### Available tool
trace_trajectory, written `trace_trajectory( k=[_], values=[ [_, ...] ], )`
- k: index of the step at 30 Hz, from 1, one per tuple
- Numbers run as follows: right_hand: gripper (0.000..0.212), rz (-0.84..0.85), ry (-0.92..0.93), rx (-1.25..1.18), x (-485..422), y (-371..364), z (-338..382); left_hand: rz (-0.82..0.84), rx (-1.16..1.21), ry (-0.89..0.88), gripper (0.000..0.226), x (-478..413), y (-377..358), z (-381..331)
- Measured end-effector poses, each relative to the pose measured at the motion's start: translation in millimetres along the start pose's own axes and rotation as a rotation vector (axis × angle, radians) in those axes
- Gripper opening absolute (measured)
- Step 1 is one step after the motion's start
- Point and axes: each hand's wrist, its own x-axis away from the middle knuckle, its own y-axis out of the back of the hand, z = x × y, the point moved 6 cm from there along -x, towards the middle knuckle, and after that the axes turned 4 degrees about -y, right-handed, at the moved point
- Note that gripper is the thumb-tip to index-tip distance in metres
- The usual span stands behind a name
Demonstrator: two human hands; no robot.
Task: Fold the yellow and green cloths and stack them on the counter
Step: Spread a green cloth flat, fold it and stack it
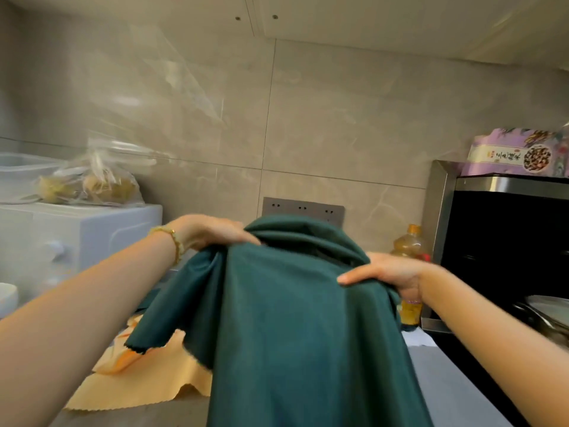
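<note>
Green cloth [292, 334] was held aloft over surface [138, 416], top edge clamped in fingers of left hand [212, 232] & right hand [385, 272]; yellow cloth [147, 386] lay below. Rec.: corners matched, edge kept taut.

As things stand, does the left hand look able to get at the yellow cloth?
Probably not yet: the left hand grips the raised green cloth, which hangs over part of the yellow cloth.
</note>
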Motion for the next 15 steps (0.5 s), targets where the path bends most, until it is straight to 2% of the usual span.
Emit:
trace_trajectory(
  k=[4, 7, 9, 11, 13, 15],
  values=[
    [0.04, 0.026, -0.166, 0.055, -42.5, -2.0, -70.7, 0.077, -0.187, 0.09, 0.061, -46.3, -28.7, 62.6],
    [0.049, 0.067, -0.284, 0.09, -71.5, 6.7, -110.7, 0.079, -0.628, 0.196, 0.069, -75.0, -34.1, 103.9],
    [0.054, 0.119, -0.377, 0.156, -80.8, 16.5, -124.0, 0.064, -0.789, 0.238, 0.066, -89.2, -29.7, 116.8],
    [0.048, 0.138, -0.448, 0.295, -86.7, 29.4, -129.8, 0.013, -0.83, 0.205, 0.058, -101.7, -26.3, 114.7],
    [0.043, 0.024, -0.416, 0.454, -94.0, 45.7, -123.4, -0.138, -0.925, 0.101, 0.053, -114.4, -20.6, 101.9],
    [0.055, -0.294, -0.279, 0.625, -102.3, 67.2, -112.7, -0.356, -1.065, -0.019, 0.058, -123.6, -23.8, 87.0]
  ],
)
